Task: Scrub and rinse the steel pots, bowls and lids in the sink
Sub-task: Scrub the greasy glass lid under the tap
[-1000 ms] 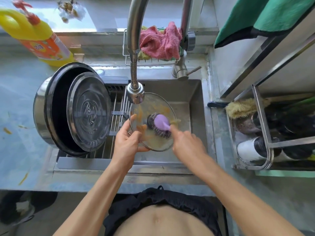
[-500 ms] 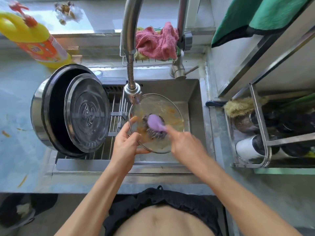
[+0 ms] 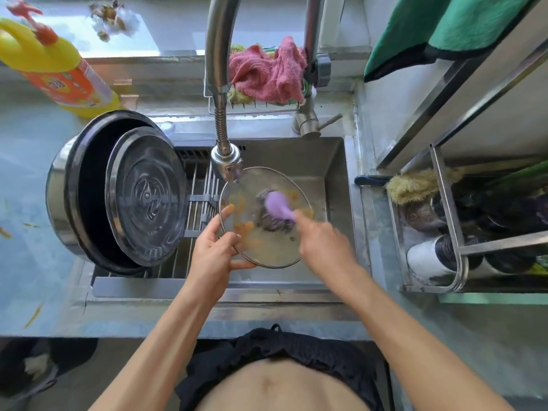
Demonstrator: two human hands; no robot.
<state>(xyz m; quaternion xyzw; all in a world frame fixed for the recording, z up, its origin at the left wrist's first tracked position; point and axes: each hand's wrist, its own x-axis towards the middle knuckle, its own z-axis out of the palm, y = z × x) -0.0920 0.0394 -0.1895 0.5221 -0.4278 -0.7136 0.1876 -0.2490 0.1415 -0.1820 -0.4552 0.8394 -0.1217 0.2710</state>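
Note:
A glass lid [image 3: 267, 247] with a steel rim, smeared with orange food, is tilted over the sink [image 3: 332, 161]. My left hand [image 3: 215, 250] grips its left edge, thumb on top. My right hand [image 3: 323, 241] holds a scrubber with a purple handle [image 3: 278, 206] and a steel-wool head pressed on the lid's middle. The faucet head [image 3: 226, 161] hangs just above the lid's far-left rim. A steel pot [image 3: 62, 197] with a dark inside lies on its side on the drain rack, with a steel lid [image 3: 145, 197] leaning in its mouth.
A yellow detergent bottle [image 3: 56, 69] lies on the counter at the back left. A pink cloth [image 3: 267, 72] fills a wire basket behind the faucet. At the right a steel rack [image 3: 444, 226] holds a brush, bottles and dark utensils. A green cloth [image 3: 450, 28] hangs above.
The scrubber has moved across the lid, first left, then back to the right and up. My right hand is blurred by the motion. My left hand keeps its hold.

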